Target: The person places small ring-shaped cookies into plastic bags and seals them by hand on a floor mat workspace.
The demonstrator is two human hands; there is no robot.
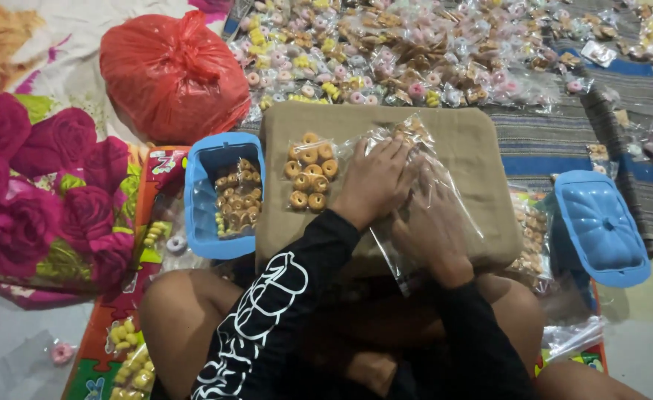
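Seated person, bare knees nearest the camera, black sleeves with white line print. A tan fabric cushion (460,148), rectangular with soft corners, lies across the lap.

Right hand (434,230) lies flat, fingers loosely spread, pressing down on a clear plastic bag (445,194); it clasps nothing. Left hand (375,181) rests palm down with fingers curled over the bag's upper part, pinning it. The bag is thin, crinkled, glossy; its long axis runs diagonally from the near edge of the cushion up toward the far left.

Just left of the left hand, a sealed packet of ring-shaped golden biscuits (310,176) sits on the cushion.

Left of the cushion, an open blue plastic tub (199,194) holds small brown biscuits. Right, its domed blue lid (601,226).

Farther off: a knotted red plastic sack (172,74), and a wide spread of small packed snack bags (415,52), pink, yellow and brown, on a striped mat (549,141).
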